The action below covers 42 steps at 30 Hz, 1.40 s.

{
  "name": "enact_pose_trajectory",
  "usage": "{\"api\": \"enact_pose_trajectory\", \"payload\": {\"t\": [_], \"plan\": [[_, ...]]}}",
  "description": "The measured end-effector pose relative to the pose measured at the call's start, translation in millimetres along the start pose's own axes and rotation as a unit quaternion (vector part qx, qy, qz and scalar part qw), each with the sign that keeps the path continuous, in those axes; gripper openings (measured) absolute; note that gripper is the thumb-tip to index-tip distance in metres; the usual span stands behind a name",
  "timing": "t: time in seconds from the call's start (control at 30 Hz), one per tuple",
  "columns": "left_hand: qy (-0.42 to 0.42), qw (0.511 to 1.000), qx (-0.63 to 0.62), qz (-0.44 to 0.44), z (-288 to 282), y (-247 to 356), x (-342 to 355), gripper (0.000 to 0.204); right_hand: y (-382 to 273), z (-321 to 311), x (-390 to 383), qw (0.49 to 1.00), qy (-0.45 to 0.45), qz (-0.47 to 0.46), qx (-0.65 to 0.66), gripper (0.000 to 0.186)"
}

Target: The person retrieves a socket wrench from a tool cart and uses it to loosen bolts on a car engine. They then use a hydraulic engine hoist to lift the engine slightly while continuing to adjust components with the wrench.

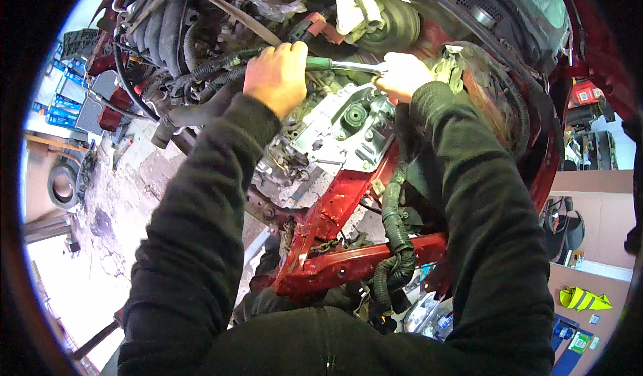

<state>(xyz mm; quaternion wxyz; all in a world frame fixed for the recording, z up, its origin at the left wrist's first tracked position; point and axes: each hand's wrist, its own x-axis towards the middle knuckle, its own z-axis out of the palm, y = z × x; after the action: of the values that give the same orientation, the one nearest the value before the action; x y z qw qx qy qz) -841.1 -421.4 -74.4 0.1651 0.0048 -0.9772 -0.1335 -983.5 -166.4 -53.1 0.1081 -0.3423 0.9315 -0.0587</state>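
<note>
I lean over the open engine bay of a red car. My left hand (276, 76) is closed around the green handle of a ratchet wrench (335, 64). Its chrome shaft runs to the right, where my right hand (400, 74) closes over the head end. Both hands sit just above a grey metal bracket (341, 129) bolted to the gearbox, with a round rubber bush in its middle. The wrench head and what it sits on are hidden under my right hand. Black sleeves cover both forearms.
Black hoses and an intake manifold (161, 21) fill the upper left. A red frame rail (365, 255) with a corrugated wiring loom (395, 235) crosses below. A tyre (62, 186) lies on the stained floor at left. Shelving and a yellow-green cloth (583, 299) stand at right.
</note>
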Motion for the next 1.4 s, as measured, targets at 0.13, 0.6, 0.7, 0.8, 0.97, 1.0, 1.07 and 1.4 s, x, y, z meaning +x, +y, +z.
{"api": "enact_pose_trajectory", "payload": {"t": [0.13, 0.6, 0.7, 0.8, 0.97, 1.0, 1.07, 1.4], "plan": [[-0.149, 0.976, -0.156, -0.01, -15, 50, -29, 0.032, 8, 1, -2, 0.994, 0.084, -0.06, -0.039, 0.022], [-0.136, 0.968, -0.196, 0.077, -2, 83, -50, 0.035, 18, 13, 11, 0.986, 0.108, -0.129, -0.02, 0.025], [-0.256, 0.929, -0.262, 0.043, -4, 108, -76, 0.041, 20, 6, -1, 0.977, 0.088, -0.183, -0.068, 0.029], [-0.105, 0.989, -0.07, 0.076, 1, 58, -31, 0.027, 18, 5, -7, 0.99, 0.09, -0.104, -0.03, 0.03], [-0.039, 0.993, 0.035, 0.11, 17, 35, 11, 0.015, 12, 8, 3, 0.994, 0.096, -0.042, -0.039, 0.029], [-0.031, 0.996, -0.013, 0.087, 15, 59, -6, 0.011, 13, 9, 4, 0.994, 0.086, -0.026, -0.065, 0.029], [0.121, 0.961, -0.16, 0.188, 10, 108, -42, 0.032, 14, 10, 6, 0.981, 0.123, -0.115, -0.098, 0.023], [-0.062, 0.997, -0.006, 0.047, 12, 73, -43, 0.025, 22, 18, 1, 0.976, 0.04, -0.063, 0.202, 0.014]]}}
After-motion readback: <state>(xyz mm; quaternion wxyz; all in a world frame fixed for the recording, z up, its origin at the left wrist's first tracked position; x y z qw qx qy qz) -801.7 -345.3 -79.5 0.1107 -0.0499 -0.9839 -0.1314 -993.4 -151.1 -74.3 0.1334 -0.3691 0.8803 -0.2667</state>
